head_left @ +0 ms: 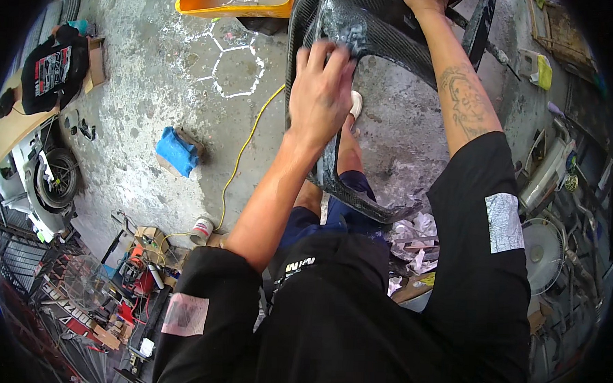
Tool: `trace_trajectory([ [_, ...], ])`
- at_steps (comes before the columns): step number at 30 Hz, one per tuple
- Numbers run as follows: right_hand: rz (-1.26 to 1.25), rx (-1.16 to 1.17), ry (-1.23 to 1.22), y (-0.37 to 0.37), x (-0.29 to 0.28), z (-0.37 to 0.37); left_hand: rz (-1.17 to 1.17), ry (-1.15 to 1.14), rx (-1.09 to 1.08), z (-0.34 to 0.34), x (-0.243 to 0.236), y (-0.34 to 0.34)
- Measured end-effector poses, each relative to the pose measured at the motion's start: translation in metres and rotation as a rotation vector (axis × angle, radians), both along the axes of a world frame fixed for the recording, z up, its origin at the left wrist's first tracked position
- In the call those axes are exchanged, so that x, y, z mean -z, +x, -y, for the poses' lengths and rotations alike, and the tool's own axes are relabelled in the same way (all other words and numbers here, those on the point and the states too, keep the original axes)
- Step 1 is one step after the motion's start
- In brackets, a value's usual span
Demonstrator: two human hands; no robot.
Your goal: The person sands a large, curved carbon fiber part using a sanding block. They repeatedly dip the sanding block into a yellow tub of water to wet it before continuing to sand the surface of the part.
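A glossy black carbon-fibre part (388, 44), a curved openwork panel with whitish smears, spans the upper middle above my legs. My left hand (321, 89) is on its left arm, fingers curled and blurred; whatever may be under them is hidden. At the top edge of the picture, my right hand (424, 1) grips the same part, with its fingertips partly cut off. The part's lower curve reaches down over my thighs.
A yellow tub (236, 7), yellow cable (247, 141), blue cloth (177, 150) and can (202, 229) are on the floor. Another person (55, 71) works beside a white motorcycle (30, 179) at left. Tools (142, 273), a fan (542, 256) and pipes (573, 203) crowd both sides.
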State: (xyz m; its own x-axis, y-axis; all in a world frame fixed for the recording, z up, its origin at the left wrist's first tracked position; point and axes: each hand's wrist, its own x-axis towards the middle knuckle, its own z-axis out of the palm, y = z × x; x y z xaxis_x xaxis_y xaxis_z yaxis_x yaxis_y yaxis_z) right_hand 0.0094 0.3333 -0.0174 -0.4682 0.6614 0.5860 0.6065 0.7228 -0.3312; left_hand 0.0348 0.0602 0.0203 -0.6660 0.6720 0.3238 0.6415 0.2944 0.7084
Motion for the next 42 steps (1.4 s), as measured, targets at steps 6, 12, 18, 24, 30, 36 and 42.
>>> trace_trajectory([
  [6,0.009,-0.009,-0.001,0.005,0.0,0.003,0.056,0.008,-0.015,0.023,-0.006,0.017],
  [12,-0.023,-0.024,-0.014,-0.007,-0.001,0.01,-0.031,0.099,-0.115,-0.003,0.004,-0.026],
  [18,-0.009,-0.01,0.006,0.005,0.0,-0.001,0.019,0.103,-0.116,0.021,-0.011,-0.002],
  [24,-0.024,-0.017,-0.007,0.002,-0.001,0.002,-0.021,0.035,-0.039,0.017,0.002,0.019],
  [30,-0.018,0.007,-0.027,-0.004,-0.003,0.007,-0.056,0.056,-0.048,-0.019,-0.001,-0.007],
  [36,-0.005,0.011,-0.003,-0.002,0.002,0.005,0.015,0.024,-0.042,0.0,0.0,0.003],
  [42,-0.001,-0.002,0.0,0.002,0.003,0.003,0.054,-0.002,-0.047,0.019,-0.007,0.019],
])
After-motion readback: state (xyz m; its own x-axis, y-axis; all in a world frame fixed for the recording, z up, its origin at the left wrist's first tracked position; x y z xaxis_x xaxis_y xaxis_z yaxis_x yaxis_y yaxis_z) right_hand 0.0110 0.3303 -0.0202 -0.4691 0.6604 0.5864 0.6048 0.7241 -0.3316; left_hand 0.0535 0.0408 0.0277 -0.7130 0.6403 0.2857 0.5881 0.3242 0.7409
